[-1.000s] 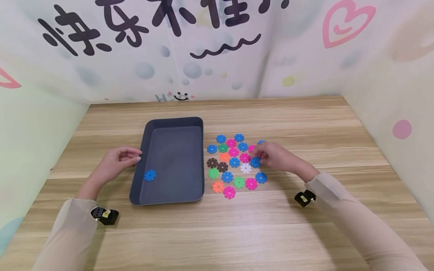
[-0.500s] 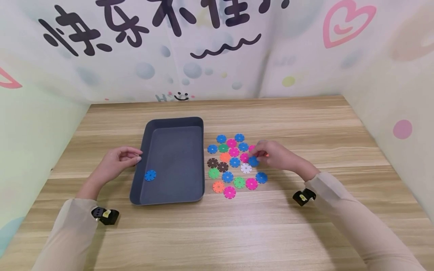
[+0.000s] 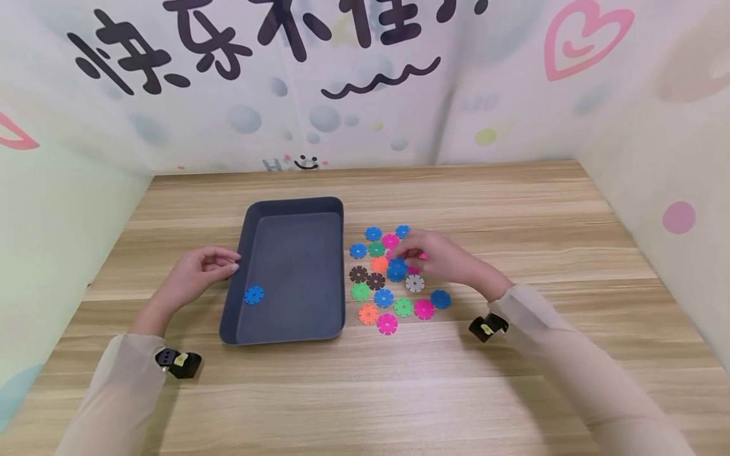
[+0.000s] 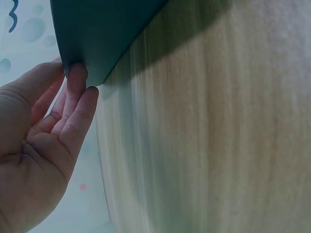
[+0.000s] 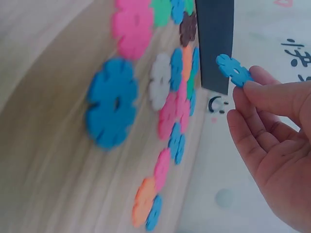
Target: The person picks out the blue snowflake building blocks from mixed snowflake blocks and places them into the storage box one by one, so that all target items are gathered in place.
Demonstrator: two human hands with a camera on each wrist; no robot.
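Note:
My right hand (image 3: 441,256) pinches a blue snowflake disc (image 5: 233,70) between thumb and fingers, raised above the other discs. Below it, several notched plastic discs lie flat in blue, pink, green, orange, dark brown and white, among them a white disc (image 3: 414,283) and an orange disc (image 3: 368,315). My hand hides some of them in the head view. On the left, my left hand (image 3: 199,272) holds the side rim of a dark grey tray (image 3: 339,278), its fingertips against the wall in the left wrist view. One blue disc (image 3: 253,295) lies inside the tray.
The tray and discs rest on a wood-grain table (image 3: 365,392). A printed backdrop (image 3: 376,126) stands behind it, with pale walls at both sides. A black wrist camera (image 3: 488,327) sits on the right wrist, another (image 3: 179,363) on the left.
The right hand has lifted a blue disc from the right of the group and carried it leftward toward the tray. The left hand and the tray stay put.

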